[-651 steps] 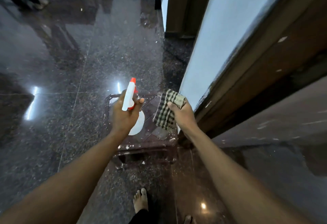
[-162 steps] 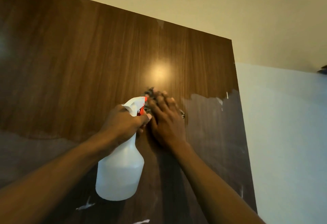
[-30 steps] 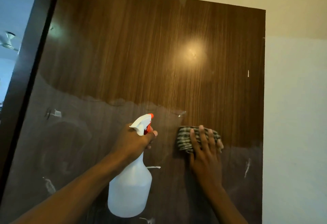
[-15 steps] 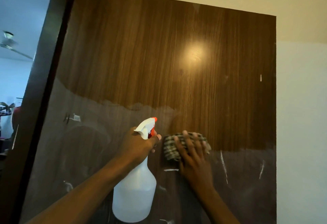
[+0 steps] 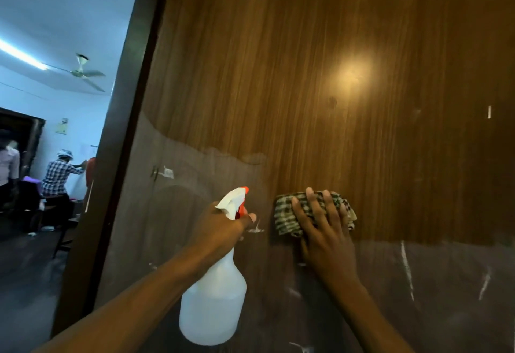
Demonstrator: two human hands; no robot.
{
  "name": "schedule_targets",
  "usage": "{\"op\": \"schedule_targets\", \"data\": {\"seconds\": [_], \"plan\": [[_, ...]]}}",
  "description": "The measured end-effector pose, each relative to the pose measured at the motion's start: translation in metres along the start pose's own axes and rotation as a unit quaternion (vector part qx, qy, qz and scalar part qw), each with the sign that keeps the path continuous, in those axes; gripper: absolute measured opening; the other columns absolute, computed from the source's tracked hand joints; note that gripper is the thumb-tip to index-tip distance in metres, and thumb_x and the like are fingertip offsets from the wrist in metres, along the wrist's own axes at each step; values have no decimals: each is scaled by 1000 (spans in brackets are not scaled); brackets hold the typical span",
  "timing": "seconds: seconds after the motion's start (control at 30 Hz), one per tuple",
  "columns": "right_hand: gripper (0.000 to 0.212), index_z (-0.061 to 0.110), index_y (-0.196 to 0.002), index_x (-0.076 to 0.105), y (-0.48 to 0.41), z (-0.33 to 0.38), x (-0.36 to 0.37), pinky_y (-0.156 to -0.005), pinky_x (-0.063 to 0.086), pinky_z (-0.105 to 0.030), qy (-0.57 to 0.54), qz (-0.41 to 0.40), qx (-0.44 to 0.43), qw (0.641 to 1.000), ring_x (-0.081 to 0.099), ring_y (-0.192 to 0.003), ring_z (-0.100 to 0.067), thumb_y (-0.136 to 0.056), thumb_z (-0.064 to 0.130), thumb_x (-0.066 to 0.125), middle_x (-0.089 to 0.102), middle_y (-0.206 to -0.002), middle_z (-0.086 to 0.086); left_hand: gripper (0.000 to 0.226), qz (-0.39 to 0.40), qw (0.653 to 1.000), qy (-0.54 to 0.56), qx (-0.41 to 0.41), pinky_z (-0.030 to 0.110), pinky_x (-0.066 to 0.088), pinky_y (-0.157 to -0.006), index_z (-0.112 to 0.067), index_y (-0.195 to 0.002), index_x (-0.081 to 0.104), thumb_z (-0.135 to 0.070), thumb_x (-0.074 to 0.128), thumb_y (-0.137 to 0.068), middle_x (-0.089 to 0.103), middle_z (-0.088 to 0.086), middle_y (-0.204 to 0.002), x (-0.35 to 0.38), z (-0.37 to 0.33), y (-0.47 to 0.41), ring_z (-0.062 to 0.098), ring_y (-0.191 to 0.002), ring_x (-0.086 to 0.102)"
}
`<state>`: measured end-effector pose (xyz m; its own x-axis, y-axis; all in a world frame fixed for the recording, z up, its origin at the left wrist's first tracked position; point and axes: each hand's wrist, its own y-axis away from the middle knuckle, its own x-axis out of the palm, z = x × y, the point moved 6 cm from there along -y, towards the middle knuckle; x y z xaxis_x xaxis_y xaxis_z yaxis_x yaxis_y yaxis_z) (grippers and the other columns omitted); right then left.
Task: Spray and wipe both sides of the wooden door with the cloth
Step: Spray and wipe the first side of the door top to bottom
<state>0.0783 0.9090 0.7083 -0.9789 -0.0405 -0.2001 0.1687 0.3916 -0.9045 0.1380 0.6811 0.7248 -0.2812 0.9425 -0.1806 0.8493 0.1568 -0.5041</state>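
In the head view, we stand close to the wooden door (image 5: 334, 46), which fills most of the picture and is swung open beside its dark frame (image 5: 122, 130). Our right hand (image 5: 326, 230) lies flat on the checked cloth (image 5: 284, 213), fingers straight and spread, and presses it against the door at about the middle of the panel. We think the open palm is used so that the bunched cloth gets even pressure and does not slip down the upright surface.

Our left hand (image 5: 220, 230) is curled around the neck of the white spray bottle (image 5: 214, 308), with one finger near the red trigger. The nozzle points toward the door just left of the cloth, probably so that we can wet the next patch without putting anything down.

The upper part of the door looks glossy and brown. The lower part looks dull and grey, with some white streaks (image 5: 407, 266). The cloth sits just on this border, so it seems to us that the wiping goes downward and much of this side is not yet done.

Through the doorway on the left we see another room with a ceiling fan (image 5: 83, 72) and some people (image 5: 60, 174).
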Motion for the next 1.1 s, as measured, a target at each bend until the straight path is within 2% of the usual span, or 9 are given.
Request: {"op": "schedule_targets", "data": {"seconds": [0.07, 0.23, 0.37, 0.53, 0.63, 0.73, 0.87, 1.0, 1.1], "plan": [[64, 23, -154, 38, 6, -9, -8, -117, 24, -61, 3, -9, 14, 1000, 21, -151, -36, -92, 39, 44, 24, -164, -10, 44, -11, 1000, -1, -17, 17, 47, -65, -8, -119, 55, -34, 64, -85, 66, 10, -103, -13, 13, -3, 16, -76, 62], [66, 25, -157, 28, -60, 7, -12, -122, 7, -59, -40, -56, 192, 979, 7, -153, -36, -94, 34, 41, 18, -166, -10, 41, -27, 1000, -13, 2, 19, 49, -66, -9, -116, 57, -35, 64, -85, 68, 11, -100, -44, 18, -16, 18, -76, 65], [71, 24, -156, 32, -96, 78, 12, -121, 13, -60, -44, -50, 89, 994, 9, -153, -36, -90, 27, 57, 20, -166, -9, 42, -29, 999, -9, 23, 28, 54, -78, -13, -119, 57, -35, 65, -84, 69, 7, -98, -67, 26, -28, 18, -76, 68], [66, 26, -154, 39, -32, 111, 26, -122, 16, -54, -6, -33, 14, 999, 20, -152, -33, -89, 34, 51, 23, -165, -6, 47, -4, 1000, 2, 30, 30, 56, -80, -21, -125, 51, -36, 65, -83, 67, 6, -103, -98, 44, -42, 18, -77, 68], [65, 23, -151, 44, -39, 93, 15, -120, 18, -56, -4, -45, 127, 991, 25, -149, -37, -87, 31, 48, 28, -162, -10, 50, 4, 1000, 10, 0, 29, 55, -80, -18, -127, 48, -37, 64, -84, 64, 7, -111, -119, 60, -52, 18, -84, 66], [65, 21, -155, 36, -92, 102, 11, -122, 7, -55, -38, -62, 239, 968, 12, -152, -37, -91, 31, 43, 23, -164, -11, 49, 9, 1000, 11, 9, 15, 48, -68, -16, -132, 43, -31, 60, -88, 60, 10, -119, -134, 63, -62, 16, -85, 62], [68, 26, -158, 25, -150, 162, 29, -123, 4, -56, -41, -43, 169, 984, 3, -154, -34, -93, 34, 41, 15, -167, -8, 44, -3, 1000, 7, 23, 12, 44, -60, -15, -126, 48, -32, 61, -87, 63, 6, -111, -159, 72, -74, 15, -79, 62], [66, 25, -156, 32, -113, 205, 46, -121, 16, -58, -14, -25, 43, 999, 14, -153, -34, -93, 37, 46, 22, -165, -7, 41, -22, 999, -2, 28, 19, 47, -65, -18, -118, 56, -37, 66, -83, 68, 1, -93, -184, 84, -81, 14, -73, 67], [65, 25, -154, 37, -90, 196, 45, -118, 22, -58, 15, -21, 35, 999, 22, -151, -34, -90, 35, 46, 23, -165, -6, 40, -31, 999, -2, 28, 19, 47, -64, -18, -115, 57, -37, 67, -82, 68, 2, -94, -203, 94, -86, 15, -74, 67]]}}
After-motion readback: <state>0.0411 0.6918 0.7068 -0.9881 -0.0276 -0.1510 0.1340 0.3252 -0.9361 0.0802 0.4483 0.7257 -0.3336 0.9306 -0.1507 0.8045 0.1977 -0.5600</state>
